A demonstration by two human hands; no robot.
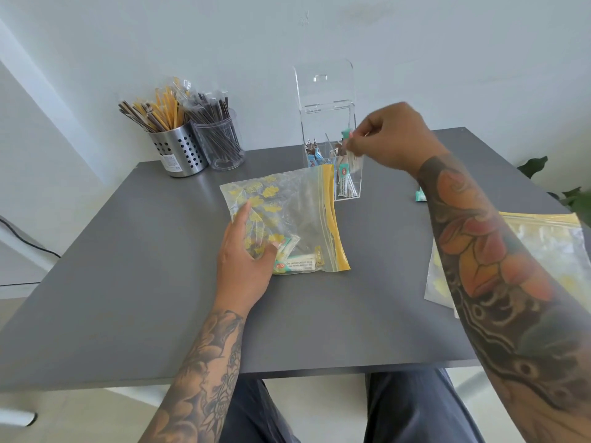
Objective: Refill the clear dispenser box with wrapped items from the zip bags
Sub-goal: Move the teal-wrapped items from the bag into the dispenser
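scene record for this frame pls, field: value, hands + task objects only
left hand: rests on the zip bag, fingers fairly straight
right hand: pinches wrapped items over the box's right compartment
zip bag: flat on the table, a few wrapped items left inside
dispenser box: clear, lid up, partly filled
second zip bag: on the table under the right forearm
stray wrapped item: on the table right of the box

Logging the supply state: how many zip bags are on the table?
2. One zip bag lies mid-table under the left hand; a second zip bag sits at the right edge, partly hidden by the right forearm.
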